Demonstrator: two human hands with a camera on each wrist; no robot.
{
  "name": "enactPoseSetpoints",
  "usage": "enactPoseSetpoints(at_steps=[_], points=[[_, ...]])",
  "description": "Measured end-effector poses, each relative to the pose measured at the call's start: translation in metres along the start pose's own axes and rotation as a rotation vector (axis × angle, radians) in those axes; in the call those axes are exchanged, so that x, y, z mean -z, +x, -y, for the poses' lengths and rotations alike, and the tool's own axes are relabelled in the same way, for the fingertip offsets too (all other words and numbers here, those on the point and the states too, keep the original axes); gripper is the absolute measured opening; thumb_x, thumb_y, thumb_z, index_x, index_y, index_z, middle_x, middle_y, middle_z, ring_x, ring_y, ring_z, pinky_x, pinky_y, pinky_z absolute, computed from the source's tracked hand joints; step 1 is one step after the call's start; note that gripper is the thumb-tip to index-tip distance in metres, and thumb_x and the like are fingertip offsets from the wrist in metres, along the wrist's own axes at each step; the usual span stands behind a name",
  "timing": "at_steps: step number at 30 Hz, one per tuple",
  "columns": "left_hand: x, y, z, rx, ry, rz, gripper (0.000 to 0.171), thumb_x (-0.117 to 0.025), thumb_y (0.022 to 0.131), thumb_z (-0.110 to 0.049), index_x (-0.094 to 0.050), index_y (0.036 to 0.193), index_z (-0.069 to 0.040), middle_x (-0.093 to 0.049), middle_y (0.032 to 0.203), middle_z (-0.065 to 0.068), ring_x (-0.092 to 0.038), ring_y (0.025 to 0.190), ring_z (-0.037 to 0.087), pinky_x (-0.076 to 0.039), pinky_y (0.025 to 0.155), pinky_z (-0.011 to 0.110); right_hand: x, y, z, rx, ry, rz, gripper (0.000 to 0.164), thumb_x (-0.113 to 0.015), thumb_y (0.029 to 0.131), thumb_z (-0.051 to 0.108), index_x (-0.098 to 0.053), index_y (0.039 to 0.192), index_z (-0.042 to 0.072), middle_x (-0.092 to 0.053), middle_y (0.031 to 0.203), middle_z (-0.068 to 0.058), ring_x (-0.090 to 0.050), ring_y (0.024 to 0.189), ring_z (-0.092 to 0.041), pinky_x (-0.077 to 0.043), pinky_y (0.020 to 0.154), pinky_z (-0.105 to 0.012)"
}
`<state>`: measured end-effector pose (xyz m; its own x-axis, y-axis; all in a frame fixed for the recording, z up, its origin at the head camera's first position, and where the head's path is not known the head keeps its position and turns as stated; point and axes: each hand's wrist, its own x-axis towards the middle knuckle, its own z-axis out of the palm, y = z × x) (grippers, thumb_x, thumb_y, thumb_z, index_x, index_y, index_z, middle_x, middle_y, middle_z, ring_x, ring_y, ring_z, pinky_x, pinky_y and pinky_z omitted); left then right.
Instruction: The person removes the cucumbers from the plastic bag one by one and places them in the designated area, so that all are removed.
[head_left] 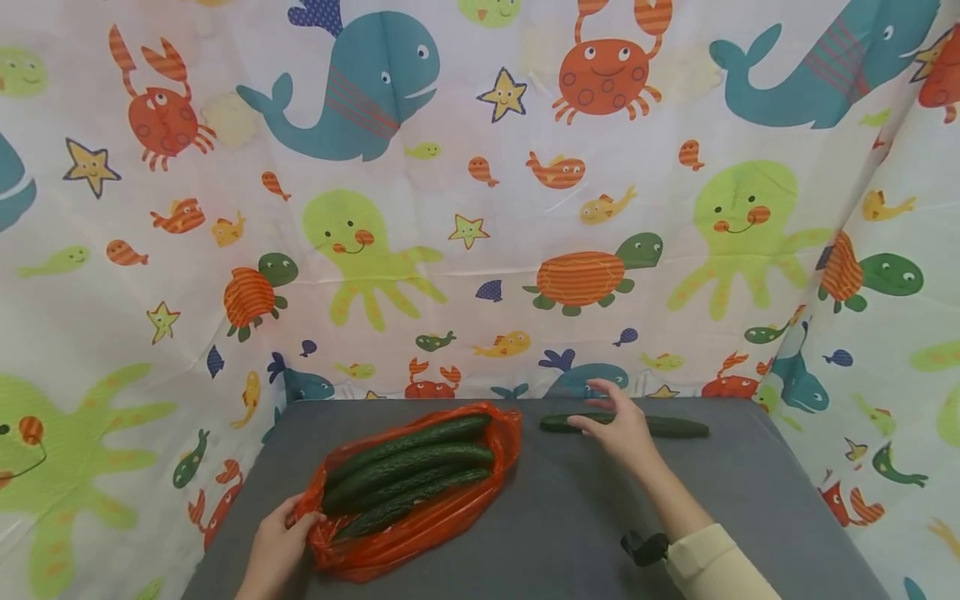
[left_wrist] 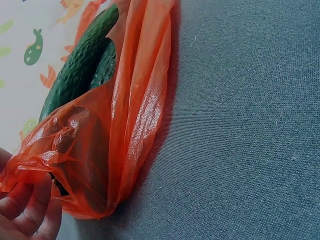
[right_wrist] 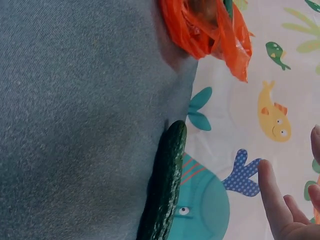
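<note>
An orange-red plastic bag [head_left: 457,517] lies on its side, its mouth spread so that several dark green cucumbers [head_left: 420,464] show inside. At the bag's near left end, my left hand [head_left: 276,537] pinches the thin plastic between thumb and fingers; the left wrist view shows the bunched film [left_wrist: 35,167] there. One cucumber [head_left: 678,427] lies outside the bag, near the back edge. My right hand [head_left: 624,429] hovers over it with spread fingers and holds nothing. The right wrist view shows this cucumber [right_wrist: 165,190] apart from the fingers [right_wrist: 272,195].
A grey cloth-covered table [head_left: 570,533] carries everything. Behind it and at both sides hangs a white curtain [head_left: 450,275] printed with sea animals. A black strap [head_left: 643,548] sits around my right wrist, next to a pale yellow sleeve [head_left: 712,562].
</note>
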<state>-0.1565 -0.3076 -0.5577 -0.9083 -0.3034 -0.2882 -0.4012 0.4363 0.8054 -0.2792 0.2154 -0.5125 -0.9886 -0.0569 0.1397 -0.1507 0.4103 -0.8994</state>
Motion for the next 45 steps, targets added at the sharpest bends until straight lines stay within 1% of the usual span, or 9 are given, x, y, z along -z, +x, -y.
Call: enactPoseSetpoints(at_steps=[6,10,18,22,25,28,33,37,45], points=[[0.002,-0.003,0.0,0.001,0.01,-0.014,0.048,-0.058,0.101,-0.025,-0.053,0.141,0.001,-0.076,0.099,0.006,-0.064,0.085,0.012,-0.047,0.064,0.03,-0.007,-0.002,0.011,-0.015,0.028,0.011,0.076,-0.085,0.082,0.031,-0.048,0.146,0.014,-0.052,0.145,-0.019,-0.059,0.126,-0.037,-0.061,0.073,-0.032],[0.003,-0.003,0.0,-0.005,0.016,-0.027,0.048,-0.059,0.101,-0.024,-0.053,0.141,0.002,-0.076,0.1,0.008,-0.065,0.085,0.011,-0.047,0.065,0.031,-0.01,-0.002,0.017,-0.003,0.048,0.02,0.076,-0.085,0.082,0.033,-0.049,0.146,0.015,-0.051,0.147,-0.018,-0.059,0.126,-0.038,-0.061,0.074,-0.033],[-0.001,-0.001,0.001,-0.01,0.03,-0.039,0.046,-0.061,0.098,-0.024,-0.057,0.137,0.0,-0.074,0.09,0.005,-0.052,0.067,0.015,-0.041,0.055,0.03,-0.015,-0.002,0.027,0.028,0.068,0.036,0.075,-0.086,0.08,0.031,-0.05,0.145,0.018,-0.054,0.145,-0.015,-0.06,0.125,-0.036,-0.061,0.073,-0.032],[0.0,-0.002,0.0,-0.001,0.028,-0.035,0.044,-0.06,0.098,-0.024,-0.058,0.137,-0.001,-0.075,0.095,0.005,-0.054,0.072,0.015,-0.042,0.057,0.031,-0.019,-0.003,0.033,0.061,0.038,0.032,0.074,-0.087,0.079,0.034,-0.053,0.143,0.02,-0.056,0.144,-0.012,-0.06,0.126,-0.034,-0.06,0.08,-0.04],[0.001,-0.003,0.0,-0.007,0.015,-0.032,0.045,-0.061,0.099,-0.024,-0.058,0.137,-0.001,-0.076,0.1,0.006,-0.059,0.079,0.015,-0.044,0.06,0.031,-0.024,-0.004,0.037,0.098,0.001,0.026,0.073,-0.087,0.079,0.036,-0.054,0.142,0.023,-0.059,0.142,-0.009,-0.062,0.125,-0.03,-0.056,0.091,-0.051],[0.002,-0.003,0.0,-0.013,0.0,-0.036,0.045,-0.062,0.099,-0.023,-0.058,0.137,0.0,-0.076,0.101,0.007,-0.064,0.082,0.014,-0.047,0.062,0.031,-0.03,-0.004,0.04,0.129,-0.002,0.023,0.071,-0.087,0.078,0.034,-0.055,0.141,0.023,-0.062,0.139,-0.008,-0.063,0.123,-0.029,-0.052,0.095,-0.056],[0.003,-0.005,0.0,-0.029,0.011,-0.051,0.044,-0.062,0.098,-0.022,-0.058,0.136,0.001,-0.076,0.099,0.007,-0.065,0.082,0.012,-0.049,0.064,0.03,-0.042,-0.004,0.041,0.151,0.002,0.029,0.07,-0.087,0.079,0.031,-0.056,0.14,0.02,-0.062,0.139,-0.009,-0.064,0.122,-0.03,-0.054,0.093,-0.054],[0.004,-0.004,0.0,-0.033,0.023,-0.051,0.044,-0.062,0.098,-0.022,-0.059,0.135,0.002,-0.076,0.098,0.006,-0.064,0.082,0.012,-0.048,0.064,0.031,-0.049,-0.003,0.042,0.15,-0.005,0.037,0.069,-0.087,0.079,0.033,-0.057,0.14,0.021,-0.061,0.141,-0.007,-0.063,0.123,-0.029,-0.052,0.095,-0.055],[0.004,-0.003,0.004,-0.034,0.021,-0.044,0.041,-0.06,0.099,-0.02,-0.06,0.133,0.003,-0.076,0.1,0.009,-0.066,0.083,0.011,-0.05,0.068,0.031,-0.061,-0.002,0.05,0.146,0.009,0.066,0.067,-0.088,0.078,0.032,-0.059,0.138,0.024,-0.068,0.13,-0.006,-0.065,0.12,-0.027,-0.049,0.099,-0.059]])
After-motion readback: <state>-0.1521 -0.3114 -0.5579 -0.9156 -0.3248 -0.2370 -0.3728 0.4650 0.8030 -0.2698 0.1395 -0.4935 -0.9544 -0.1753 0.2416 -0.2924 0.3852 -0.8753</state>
